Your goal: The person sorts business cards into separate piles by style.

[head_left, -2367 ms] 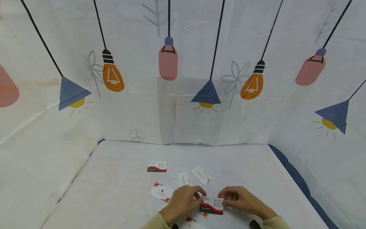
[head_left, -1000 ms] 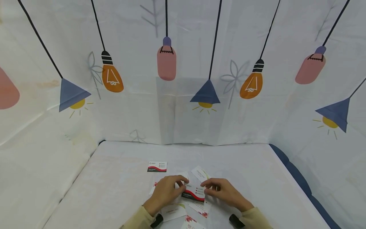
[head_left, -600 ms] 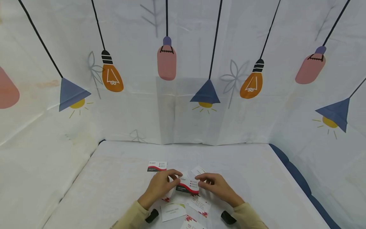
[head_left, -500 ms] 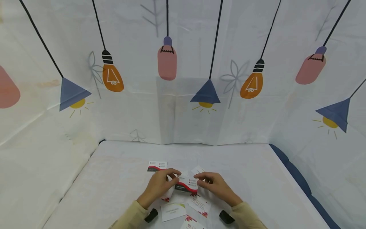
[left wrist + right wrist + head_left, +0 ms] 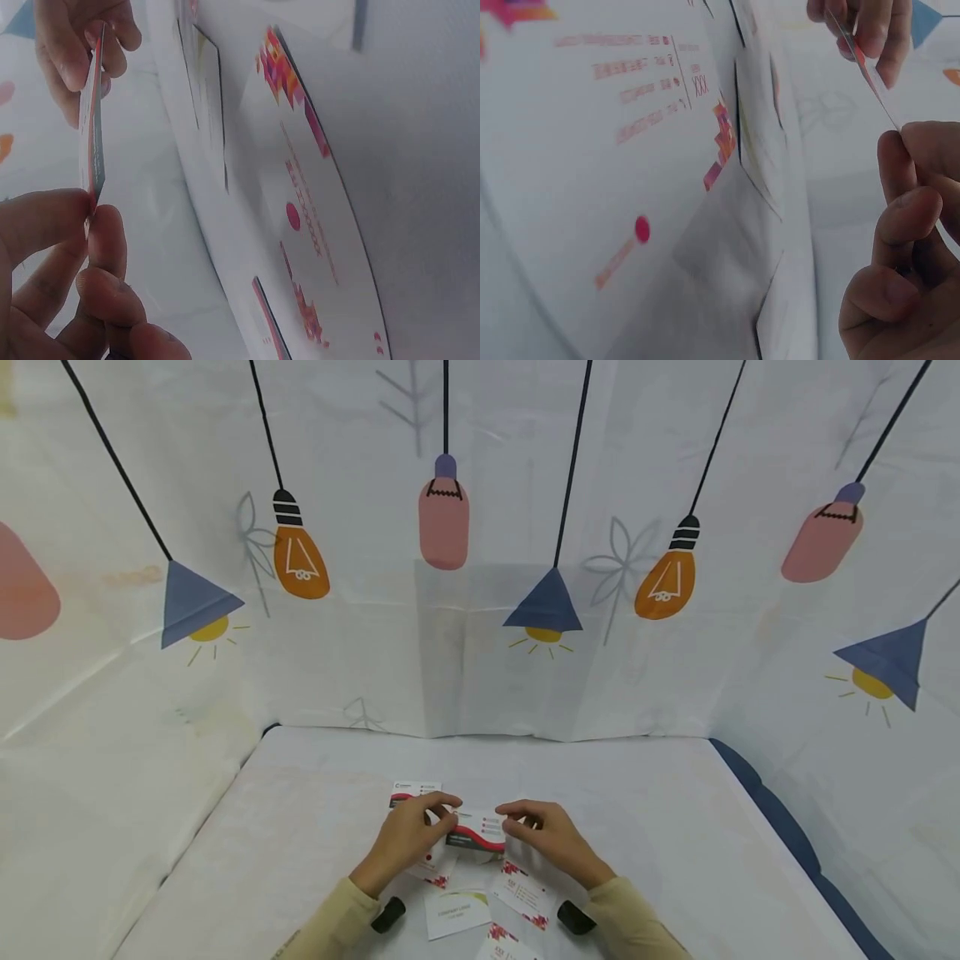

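Left hand (image 5: pixel 408 839) and right hand (image 5: pixel 547 833) each pinch 1 short end of the white business card with the red and black wave (image 5: pixel 476 832), held clear above the white-covered table (image 5: pixel 315 827), near centre, over other loose cards. The matching red-and-black card (image 5: pixel 408 792) lies flat just beyond the left fingers. Risk: the thin card, gripped only at its edges, could bow or slip and drop among the white cards with pink and red squares (image 5: pixel 521 891), mixing the designs.
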Demonstrator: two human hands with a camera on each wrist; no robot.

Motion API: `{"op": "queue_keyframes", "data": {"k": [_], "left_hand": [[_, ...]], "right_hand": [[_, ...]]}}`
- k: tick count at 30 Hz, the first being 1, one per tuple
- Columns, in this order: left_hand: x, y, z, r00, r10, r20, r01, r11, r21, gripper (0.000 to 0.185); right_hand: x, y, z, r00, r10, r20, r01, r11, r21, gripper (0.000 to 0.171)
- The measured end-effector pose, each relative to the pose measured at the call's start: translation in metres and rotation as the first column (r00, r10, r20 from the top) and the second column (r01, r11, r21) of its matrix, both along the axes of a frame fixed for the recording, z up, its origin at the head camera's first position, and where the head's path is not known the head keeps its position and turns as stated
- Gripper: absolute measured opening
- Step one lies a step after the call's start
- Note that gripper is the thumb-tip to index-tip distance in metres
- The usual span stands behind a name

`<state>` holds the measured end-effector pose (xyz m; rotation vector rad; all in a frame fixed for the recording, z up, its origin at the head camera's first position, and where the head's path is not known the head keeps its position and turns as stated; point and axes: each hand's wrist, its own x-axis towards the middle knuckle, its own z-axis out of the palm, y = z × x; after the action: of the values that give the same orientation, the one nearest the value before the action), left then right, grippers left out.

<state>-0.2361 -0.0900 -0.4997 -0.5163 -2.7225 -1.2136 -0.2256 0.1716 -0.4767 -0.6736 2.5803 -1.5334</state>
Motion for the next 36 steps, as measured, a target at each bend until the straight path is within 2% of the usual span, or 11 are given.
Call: {"op": "queue_keyframes", "data": {"k": [9,14,18,21,26,36], "left_hand": [[-0.006,-0.013,0.000,0.998,0.060,-0.015,-0.060,0.998,0.005,0.018],[-0.008,-0.020,-0.001,0.997,0.079,0.021,-0.079,0.997,0.023,0.018],[-0.011,-0.025,-0.001,0.994,0.107,0.039,-0.108,0.994,0.029,0.019],[-0.015,-0.029,-0.002,0.993,0.118,0.025,-0.119,0.992,0.031,0.019],[-0.021,-0.037,0.000,0.993,0.118,0.008,-0.118,0.992,0.035,0.020],[-0.032,-0.056,0.002,0.983,0.181,0.011,-0.180,0.983,-0.014,0.017]], "right_hand": [[-0.014,-0.017,-0.014,1.000,-0.019,-0.024,0.019,1.000,-0.017,0.025],[-0.018,-0.023,-0.010,1.000,-0.002,0.007,0.002,1.000,-0.011,0.027],[-0.032,-0.024,-0.029,1.000,0.008,-0.001,-0.008,1.000,0.017,0.029],[-0.044,-0.026,-0.047,1.000,0.010,-0.011,-0.010,1.000,0.025,0.029],[-0.047,-0.036,-0.044,1.000,0.008,-0.002,-0.008,1.000,0.030,0.027],[-0.065,-0.061,-0.040,1.000,-0.018,-0.016,0.020,0.996,0.085,0.022]]}}
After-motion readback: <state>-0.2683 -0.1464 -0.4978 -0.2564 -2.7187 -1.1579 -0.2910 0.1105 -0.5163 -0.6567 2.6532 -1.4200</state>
